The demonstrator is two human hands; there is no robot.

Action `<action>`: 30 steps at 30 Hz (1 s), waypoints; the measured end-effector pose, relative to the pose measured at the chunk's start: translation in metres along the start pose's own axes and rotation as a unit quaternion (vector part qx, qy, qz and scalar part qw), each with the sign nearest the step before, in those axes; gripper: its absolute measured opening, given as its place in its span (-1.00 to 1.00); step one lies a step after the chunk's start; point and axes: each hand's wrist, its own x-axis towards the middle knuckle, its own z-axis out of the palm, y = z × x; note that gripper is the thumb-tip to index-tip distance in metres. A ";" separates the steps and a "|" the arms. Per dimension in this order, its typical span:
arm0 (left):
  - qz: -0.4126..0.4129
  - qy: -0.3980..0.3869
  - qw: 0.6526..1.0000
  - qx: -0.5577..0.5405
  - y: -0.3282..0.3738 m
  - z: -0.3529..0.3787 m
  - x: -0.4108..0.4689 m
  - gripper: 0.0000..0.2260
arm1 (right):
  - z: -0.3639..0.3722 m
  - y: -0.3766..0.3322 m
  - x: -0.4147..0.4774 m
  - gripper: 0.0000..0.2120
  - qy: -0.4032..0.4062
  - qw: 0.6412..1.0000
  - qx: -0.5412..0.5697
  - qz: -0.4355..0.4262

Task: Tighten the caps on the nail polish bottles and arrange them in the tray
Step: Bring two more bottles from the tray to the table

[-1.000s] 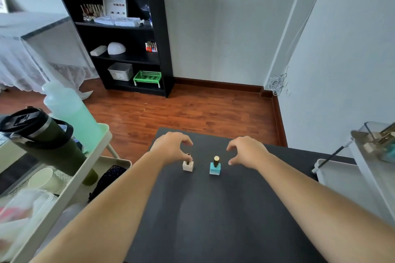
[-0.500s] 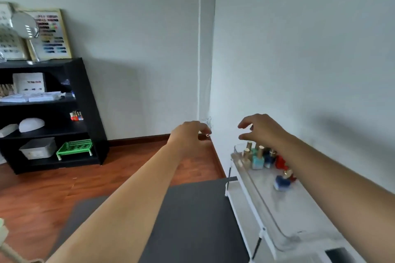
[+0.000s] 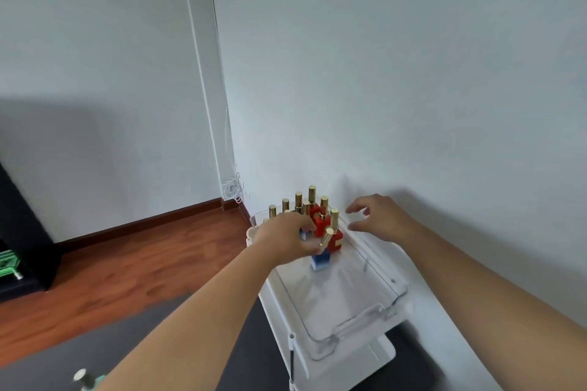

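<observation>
A clear plastic tray (image 3: pixel 359 322) rests on top of a white cart. At its far end stand several nail polish bottles with gold caps, some of them red (image 3: pixel 320 223). A blue bottle (image 3: pixel 320 261) with a gold cap leans to the right just in front of that cluster. My left hand (image 3: pixel 284 240) reaches into the tray from the left, its fingers closed around the blue bottle's neck. My right hand (image 3: pixel 379 219) hovers to the right of the cluster, over the tray's far right rim, fingers spread and holding nothing.
The white cart (image 3: pixel 349 359) stands against the wall on the right. The dark table (image 3: pixel 95 343) lies below left, with a blurred teal bottle (image 3: pixel 83 378) at the bottom edge. A black shelf (image 3: pixel 22 225) holding a green basket (image 3: pixel 8 263) stands at far left.
My view swung from the dark table to the cart on the right. My left hand dropped into the tray and closed on the blue bottle, which now leans. My right hand moved beside the cluster.
</observation>
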 end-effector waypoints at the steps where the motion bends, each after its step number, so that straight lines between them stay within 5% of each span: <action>1: -0.005 -0.003 1.000 0.011 0.001 0.005 0.001 -0.64 | 0.006 0.002 0.001 -0.68 -0.010 1.000 0.000 -0.002; 17: -0.042 -0.037 0.998 0.019 0.005 0.037 0.019 -0.79 | 0.045 0.008 0.035 -0.71 -0.097 0.992 -0.044 -0.061; 22: -0.038 -0.030 0.999 -0.007 0.001 0.026 0.018 -0.83 | 0.034 0.004 0.034 -0.59 -0.063 0.994 -0.065 -0.059; 30: -0.054 0.041 0.997 -0.044 -0.020 -0.040 0.002 -0.82 | -0.001 -0.044 0.025 -0.72 -0.007 0.997 -0.034 -0.067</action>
